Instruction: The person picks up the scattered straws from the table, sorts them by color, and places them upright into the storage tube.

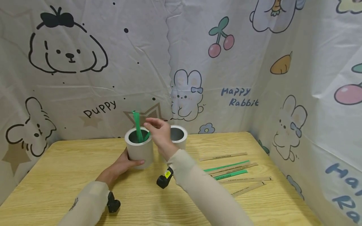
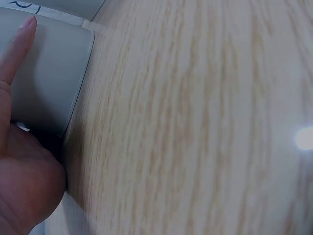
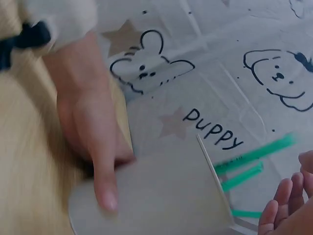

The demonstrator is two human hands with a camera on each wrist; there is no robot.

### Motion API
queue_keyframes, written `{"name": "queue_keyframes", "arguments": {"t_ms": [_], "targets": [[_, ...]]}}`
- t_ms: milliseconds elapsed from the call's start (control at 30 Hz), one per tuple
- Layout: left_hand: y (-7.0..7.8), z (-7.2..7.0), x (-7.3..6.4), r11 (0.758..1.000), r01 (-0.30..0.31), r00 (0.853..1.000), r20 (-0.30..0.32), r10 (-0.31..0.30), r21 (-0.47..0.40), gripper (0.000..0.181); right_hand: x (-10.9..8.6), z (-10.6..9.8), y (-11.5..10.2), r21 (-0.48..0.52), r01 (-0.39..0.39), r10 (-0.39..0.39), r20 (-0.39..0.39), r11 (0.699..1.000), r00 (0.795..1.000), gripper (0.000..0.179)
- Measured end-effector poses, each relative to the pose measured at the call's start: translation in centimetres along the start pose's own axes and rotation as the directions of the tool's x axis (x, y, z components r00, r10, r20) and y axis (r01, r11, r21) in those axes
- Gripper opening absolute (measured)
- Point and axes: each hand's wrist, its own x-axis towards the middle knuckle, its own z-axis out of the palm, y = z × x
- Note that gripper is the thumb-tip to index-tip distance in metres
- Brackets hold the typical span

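My left hand [image 1: 120, 166] grips a white cylindrical container [image 1: 139, 153] low on its side, thumb across the front. In the right wrist view that thumb lies along the container's wall [image 3: 156, 196]. Slim green wrapped sticks [image 1: 137, 125] lean inside it and rise above the rim. My right hand [image 1: 160, 135] hovers at the rim's right side, close to a shorter green stick [image 1: 147, 136]. In the right wrist view its fingers [image 3: 283, 198] are loosely bent, with no stick visibly pinched. A second white container [image 1: 178, 135] stands behind the right hand, partly hidden.
To the right on the wooden table [image 1: 135, 204], green wrapped sticks [image 1: 232, 174] lie among several brown wrapped sticks [image 1: 246, 180], some partly behind the right sleeve. A printed cloth [image 1: 135, 81] hangs behind the table and along its right side.
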Motion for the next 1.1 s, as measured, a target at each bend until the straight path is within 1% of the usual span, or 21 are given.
{"name": "queue_keyframes", "arguments": {"t_ms": [33, 100, 200, 300, 467, 600, 733, 800, 867, 933, 1000, 1033, 1100], "targets": [[0.0, 0.0, 0.0, 1.000, 0.001, 1.000, -0.003, -0.001, 0.005, 0.110, -0.1, -0.3, -0.1, -0.034, 0.010, -0.010, 0.004, 0.999, 1.000, 0.022], [-0.1, 0.0, 0.1, 1.000, 0.007, 1.000, -0.005, -0.007, 0.008, 0.112, -0.2, -1.3, -0.4, -0.090, 0.039, -0.035, 0.038, 0.995, 0.999, 0.022], [-0.2, -0.1, 0.1, 1.000, 0.025, 0.999, -0.020, -0.025, 0.009, 0.114, -0.4, -3.6, -0.5, -0.159, 0.098, -0.078, 0.129, 0.982, 0.989, 0.023], [-0.3, -0.1, 0.2, 0.999, 0.037, 0.999, -0.029, -0.037, 0.008, 0.115, -0.8, -6.6, 0.1, -0.220, 0.161, -0.117, 0.201, 0.962, 0.973, 0.024], [-0.3, -0.1, 0.3, 0.999, 0.040, 0.999, -0.015, -0.040, 0.010, 0.115, -2.0, -12.4, 1.0, -0.282, 0.243, -0.168, 0.265, 0.928, 0.950, 0.021], [-0.2, 0.0, 0.2, 0.999, 0.053, 0.998, -0.015, -0.053, 0.011, 0.116, -2.8, -16.8, 0.8, -0.339, 0.266, -0.164, 0.302, 0.903, 0.939, 0.020], [-0.4, -0.1, 0.2, 0.999, 0.052, 0.998, -0.017, -0.052, 0.014, 0.115, -3.3, -20.9, 0.9, -0.413, 0.255, -0.117, 0.332, 0.874, 0.936, 0.019], [-0.5, -0.1, 0.2, 0.999, 0.049, 0.999, -0.016, -0.049, 0.014, 0.115, -3.5, -23.3, 1.4, -0.457, 0.242, -0.076, 0.353, 0.856, 0.932, 0.022], [-0.5, -0.1, 0.2, 0.999, 0.047, 0.999, -0.015, -0.047, 0.010, 0.115, -3.7, -25.7, 2.4, -0.500, 0.211, -0.017, 0.364, 0.840, 0.931, 0.024], [-0.5, -0.1, 0.3, 0.999, 0.045, 0.999, -0.014, -0.045, 0.006, 0.115, -3.7, -28.1, 3.6, -0.553, 0.196, 0.035, 0.380, 0.810, 0.924, 0.027], [-0.4, -0.1, 0.2, 0.999, 0.045, 0.999, -0.014, -0.044, 0.005, 0.115, -3.7, -30.0, 4.6, -0.602, 0.168, 0.091, 0.375, 0.781, 0.923, 0.028], [-0.4, -0.1, 0.2, 0.999, 0.044, 0.999, -0.013, -0.044, 0.004, 0.115, -3.6, -30.9, 5.1, -0.625, 0.160, 0.111, 0.372, 0.764, 0.922, 0.028], [-0.3, -0.1, 0.3, 0.999, 0.043, 0.999, -0.013, -0.043, 0.001, 0.115, -3.4, -32.2, 5.9, -0.658, 0.159, 0.143, 0.381, 0.736, 0.914, 0.028]]}}
